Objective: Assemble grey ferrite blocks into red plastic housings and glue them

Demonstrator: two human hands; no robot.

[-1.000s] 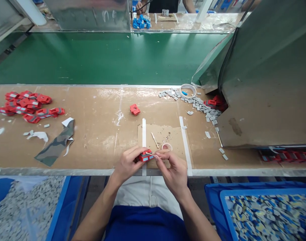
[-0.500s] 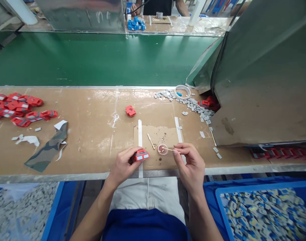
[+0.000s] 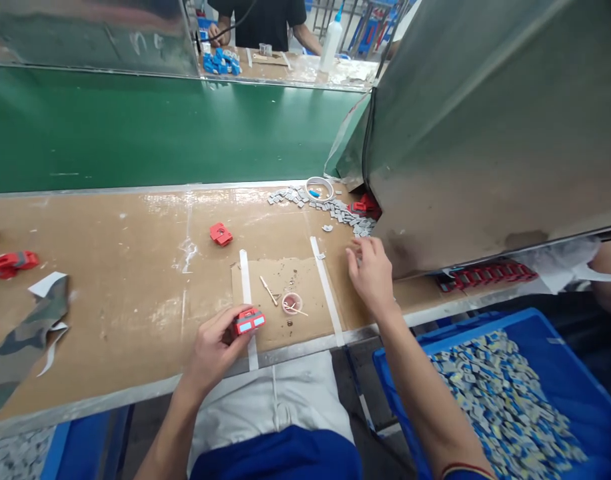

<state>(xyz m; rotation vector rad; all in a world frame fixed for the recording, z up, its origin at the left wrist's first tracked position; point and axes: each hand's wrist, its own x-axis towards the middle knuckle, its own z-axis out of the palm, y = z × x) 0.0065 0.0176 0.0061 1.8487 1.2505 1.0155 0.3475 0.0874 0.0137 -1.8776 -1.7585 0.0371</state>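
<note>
Between left fingers, red block

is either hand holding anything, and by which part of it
The left hand holds a red piece with pale window-like patches by its left end; nothing shows held in the right hand.

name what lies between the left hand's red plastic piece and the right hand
In the head view, a small cup holding a swab, then a white tape strip.

Factory assembly line: green conveyor belt, parts-filled blue bin, facing workstation.
</note>
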